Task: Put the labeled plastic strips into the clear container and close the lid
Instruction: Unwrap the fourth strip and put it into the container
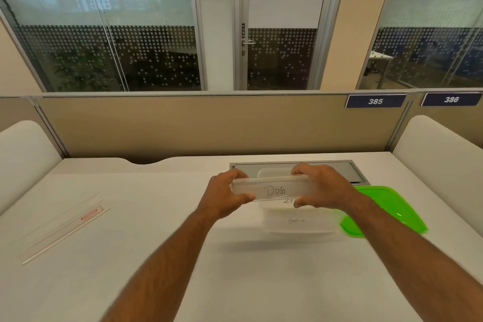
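Note:
A clear plastic strip [271, 189] with "DOG" handwritten on it hangs level above the desk. My left hand [224, 195] pinches its left end and my right hand [322, 187] pinches its right end. Right below and behind the strip stands the clear container [300, 225], open on top. Inside it I see other strips with handwriting, one partly hidden by the held strip. The green lid [386, 210] lies flat on the desk just right of the container, partly under my right forearm.
A long clear plastic sleeve with a red label [65, 226] lies on the white desk [156, 217] at the left. A grey cable hatch [347, 169] sits behind the container. A beige partition closes off the back, with padded dividers on both sides.

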`<state>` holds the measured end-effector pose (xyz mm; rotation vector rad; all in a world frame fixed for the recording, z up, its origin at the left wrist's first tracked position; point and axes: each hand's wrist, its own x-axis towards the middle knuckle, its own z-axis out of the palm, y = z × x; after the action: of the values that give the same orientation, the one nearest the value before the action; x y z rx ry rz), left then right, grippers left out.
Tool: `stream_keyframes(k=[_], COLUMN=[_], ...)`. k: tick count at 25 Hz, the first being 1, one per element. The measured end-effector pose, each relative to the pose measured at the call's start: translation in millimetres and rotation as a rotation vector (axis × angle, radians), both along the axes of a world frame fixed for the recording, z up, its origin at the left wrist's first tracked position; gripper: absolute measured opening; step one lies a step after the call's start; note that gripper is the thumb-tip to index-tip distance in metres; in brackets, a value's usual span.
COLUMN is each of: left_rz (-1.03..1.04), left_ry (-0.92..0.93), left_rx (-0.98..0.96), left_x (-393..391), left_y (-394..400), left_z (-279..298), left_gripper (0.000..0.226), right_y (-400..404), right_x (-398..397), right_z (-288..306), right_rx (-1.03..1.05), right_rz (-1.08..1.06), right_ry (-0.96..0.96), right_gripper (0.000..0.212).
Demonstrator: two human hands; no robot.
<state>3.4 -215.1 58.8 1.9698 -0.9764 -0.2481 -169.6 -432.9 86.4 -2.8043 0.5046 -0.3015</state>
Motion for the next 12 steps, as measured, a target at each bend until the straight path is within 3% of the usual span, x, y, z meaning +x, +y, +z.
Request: stream_keyframes(k=[12], left_rz=[-0.184], left_ry=[-0.341], left_rx=[0.460], left_x=[-5.7], left_y=[-105.2], left_z=[-2.9], left_gripper=[0.047], right_y=[-89.4], right_x=[5.6], right_z=[-27.6], right_rx=[-0.035], right_rz=[-0.092], right_ry=[0.345], right_gripper=[0.069])
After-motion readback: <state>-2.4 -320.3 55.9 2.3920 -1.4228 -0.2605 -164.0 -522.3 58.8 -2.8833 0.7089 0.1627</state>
